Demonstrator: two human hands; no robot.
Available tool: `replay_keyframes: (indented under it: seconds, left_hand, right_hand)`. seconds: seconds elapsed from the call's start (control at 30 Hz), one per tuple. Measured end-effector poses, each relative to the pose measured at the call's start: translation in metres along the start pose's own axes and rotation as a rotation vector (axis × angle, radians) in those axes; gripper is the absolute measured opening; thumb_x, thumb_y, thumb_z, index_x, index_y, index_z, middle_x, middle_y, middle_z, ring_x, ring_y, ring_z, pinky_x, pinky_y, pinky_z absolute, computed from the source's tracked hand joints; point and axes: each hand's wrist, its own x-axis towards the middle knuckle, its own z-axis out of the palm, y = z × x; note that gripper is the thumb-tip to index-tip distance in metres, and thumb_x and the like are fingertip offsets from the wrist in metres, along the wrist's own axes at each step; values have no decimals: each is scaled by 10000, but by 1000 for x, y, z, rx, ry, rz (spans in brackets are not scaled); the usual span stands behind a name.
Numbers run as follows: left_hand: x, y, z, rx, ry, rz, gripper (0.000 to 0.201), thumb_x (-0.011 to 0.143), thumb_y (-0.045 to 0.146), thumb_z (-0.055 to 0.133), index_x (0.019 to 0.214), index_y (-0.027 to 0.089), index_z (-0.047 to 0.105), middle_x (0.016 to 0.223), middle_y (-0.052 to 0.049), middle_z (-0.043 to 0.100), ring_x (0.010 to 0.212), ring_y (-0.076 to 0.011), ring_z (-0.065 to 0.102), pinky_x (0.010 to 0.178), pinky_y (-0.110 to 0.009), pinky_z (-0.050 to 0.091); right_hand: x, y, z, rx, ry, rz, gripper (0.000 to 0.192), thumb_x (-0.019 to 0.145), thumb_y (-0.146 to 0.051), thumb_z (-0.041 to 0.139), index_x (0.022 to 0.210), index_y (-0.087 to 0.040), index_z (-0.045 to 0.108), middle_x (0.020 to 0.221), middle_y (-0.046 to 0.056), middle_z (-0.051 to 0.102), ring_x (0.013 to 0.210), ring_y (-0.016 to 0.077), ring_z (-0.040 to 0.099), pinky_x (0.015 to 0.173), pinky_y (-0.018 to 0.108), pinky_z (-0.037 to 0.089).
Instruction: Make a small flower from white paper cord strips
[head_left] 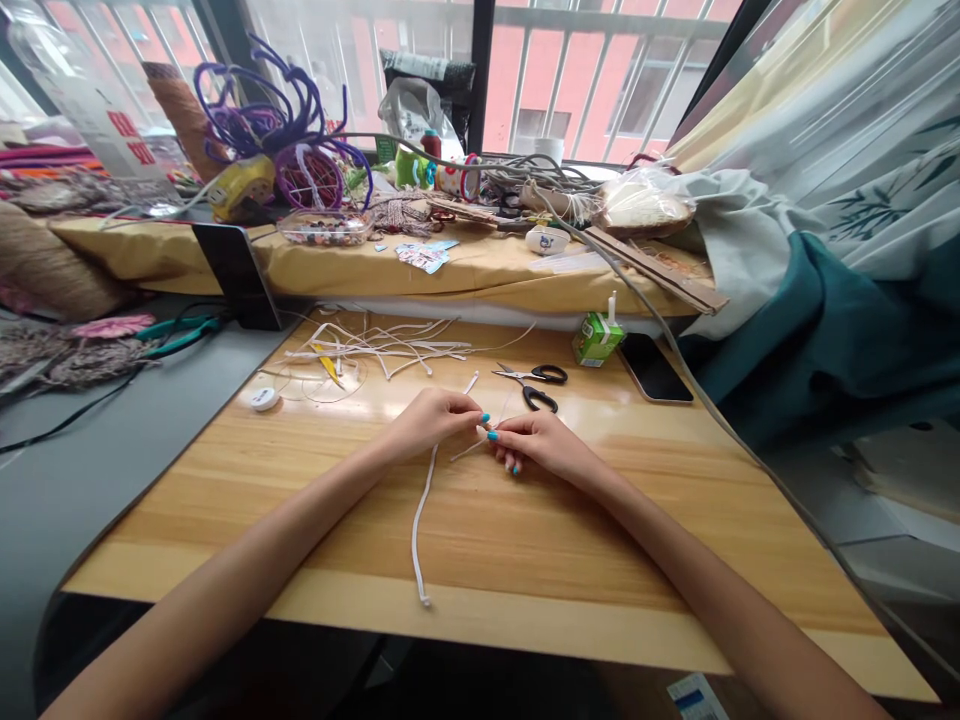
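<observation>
My left hand (439, 415) and my right hand (540, 440) meet over the middle of the wooden table, both closed in a pinch at the fingertips. Between them is white cord, mostly hidden by the fingers. One long piece of white cord (417, 525) trails from under my left hand toward the table's front edge, with a small knot at its end. Short cord ends stick out above and below the fingertips. Just beyond my hands lie scissors (534, 380) with black handles, their blades apart.
Loose white cords (382, 345) lie at the back left, near a yellow tool (328, 366) and a round white object (263, 399). A green drink carton (597, 338) and a phone (655, 367) are at the back right. A cluttered sill (480, 270) runs behind; a grey cable crosses the right side.
</observation>
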Motion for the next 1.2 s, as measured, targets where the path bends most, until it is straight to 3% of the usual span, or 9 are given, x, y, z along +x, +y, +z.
replay_keyframes:
  seconds: [0.23, 0.37, 0.47, 0.57, 0.67, 0.83, 1.0, 1.2]
  left_hand:
    - [0, 3, 2, 5, -15, -33, 303, 746, 325, 435, 752, 102, 641, 689, -51, 644, 662, -141, 560, 624, -215, 392]
    - [2, -1, 2, -54, -63, 9, 291, 733, 343, 459, 778, 115, 634, 746, -46, 645, 706, -144, 561, 646, -216, 402]
    - [2, -3, 0, -64, -18, 3, 275, 729, 332, 467, 786, 118, 631, 730, -35, 637, 686, -135, 549, 631, -213, 398]
    - [3, -4, 0, -43, -5, -15, 277, 736, 332, 459, 775, 115, 627, 688, -27, 625, 644, -128, 536, 588, -207, 385]
    - [3, -5, 3, -57, -25, -9, 280, 740, 351, 464, 785, 120, 617, 700, -31, 633, 644, -129, 547, 571, -204, 388]
    - [1, -3, 6, -141, -72, -39, 358, 715, 379, 522, 961, 124, 578, 686, -44, 657, 652, -144, 591, 608, -224, 417]
    - [-2, 4, 3, -102, -111, -51, 296, 726, 376, 495, 801, 139, 657, 701, -41, 665, 694, -151, 594, 647, -221, 407]
    - [-5, 13, 7, -190, -128, -121, 208, 681, 306, 512, 665, 129, 621, 629, -23, 640, 555, -105, 508, 511, -199, 340]
  right_hand:
    - [-1, -1, 5, -47, 76, 0, 268, 744, -328, 505, 590, -117, 565, 497, -13, 532, 433, 61, 492, 449, 181, 395]
    - [0, -4, 1, 2, 18, 32, 299, 713, -382, 539, 598, -108, 570, 525, 0, 555, 439, 64, 512, 462, 186, 411]
    - [0, -6, -2, 109, 15, 71, 339, 706, -437, 528, 635, -108, 566, 584, 20, 586, 460, 72, 540, 479, 198, 434]
    - [1, -7, -1, 231, 121, 56, 316, 685, -441, 555, 724, -127, 560, 611, 4, 588, 457, 69, 538, 457, 192, 431]
    - [3, -5, 3, 275, 237, -12, 272, 656, -400, 601, 692, -135, 551, 605, -12, 571, 449, 59, 522, 429, 174, 411]
    - [5, 1, 7, 320, 394, -52, 245, 658, -371, 605, 679, -131, 559, 618, -4, 580, 461, 57, 521, 426, 166, 412]
    - [5, 5, 9, 281, 492, -84, 224, 678, -357, 591, 683, -137, 553, 611, -3, 578, 466, 68, 525, 429, 177, 425]
    - [2, 1, 11, 279, 573, -154, 213, 719, -347, 533, 659, -143, 553, 615, 3, 567, 482, 76, 512, 429, 187, 428]
